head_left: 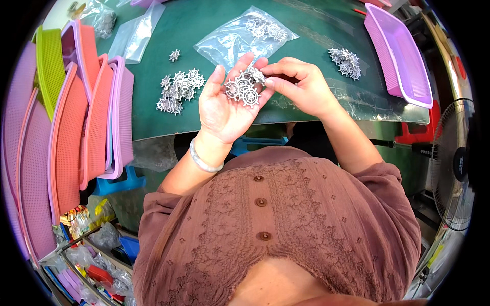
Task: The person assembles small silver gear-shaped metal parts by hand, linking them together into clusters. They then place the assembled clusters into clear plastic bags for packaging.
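Note:
My left hand [219, 115] is turned palm up over the front of the green table, with a small heap of silver ship's-wheel charms [242, 92] cradled in it. Thumb and forefinger of my right hand [303, 86] pinch together at the right side of that heap, on a charm mostly hidden by the fingers. To the left of my left hand lies a loose pile of matching charms [179, 87], and one single charm [174, 55] sits just beyond it. Another group of charms [345, 63] rests to the right of my right hand.
Beyond my hands lies a clear plastic bag [219, 43] with several charms on or in it. Another flat bag [137, 33] is at the far left. A purple basket [380, 48] stands at right, stacked coloured baskets [94, 122] at left, and a fan [449, 163] near my right side.

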The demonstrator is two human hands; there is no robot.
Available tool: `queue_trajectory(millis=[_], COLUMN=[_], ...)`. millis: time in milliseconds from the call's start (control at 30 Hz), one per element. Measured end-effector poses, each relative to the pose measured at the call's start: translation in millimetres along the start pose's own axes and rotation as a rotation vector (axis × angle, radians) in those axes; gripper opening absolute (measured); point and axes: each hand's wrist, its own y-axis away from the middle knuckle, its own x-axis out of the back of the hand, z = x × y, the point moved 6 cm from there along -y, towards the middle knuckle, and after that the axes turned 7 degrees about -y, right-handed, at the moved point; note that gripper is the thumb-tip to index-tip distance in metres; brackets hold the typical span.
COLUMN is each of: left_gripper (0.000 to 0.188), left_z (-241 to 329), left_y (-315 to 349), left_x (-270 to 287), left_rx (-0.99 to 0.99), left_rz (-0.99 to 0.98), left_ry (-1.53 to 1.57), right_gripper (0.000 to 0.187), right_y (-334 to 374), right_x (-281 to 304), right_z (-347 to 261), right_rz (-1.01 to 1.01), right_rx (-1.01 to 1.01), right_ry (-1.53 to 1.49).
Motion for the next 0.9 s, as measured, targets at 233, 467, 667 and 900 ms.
queue_trajectory(millis=[233, 467, 667, 900], left_gripper=[0.048, 0.048, 0.051, 0.05], left_z=[2.3, 2.5, 1.6, 1.4], left_y=[1.6, 3.4, 5.7, 5.7], left_x=[-4.0, -7.5, -8.3, -4.8], left_rx=[-0.014, -0.019, -0.028, -0.032], left_rz=[-0.008, -0.001, 0.032, 0.049], left_ry=[0.026, -0.013, -0.028, -0.022], right_gripper=[0.02, 0.022, 0.023, 0.024], right_y=[-1.3, 1.0, 7.0, 8.1], right_x=[-0.7, -1.9, -2.5, -5.1], right_z=[6.0, 9.0, 18.8, 20.7], right_rz=[0.002, 0.022, 0.044, 0.047], right_rx=[-0.084, -0.18, -0.29, -0.274], right_ry=[-0.164, -0.261, -0.312, -0.368])
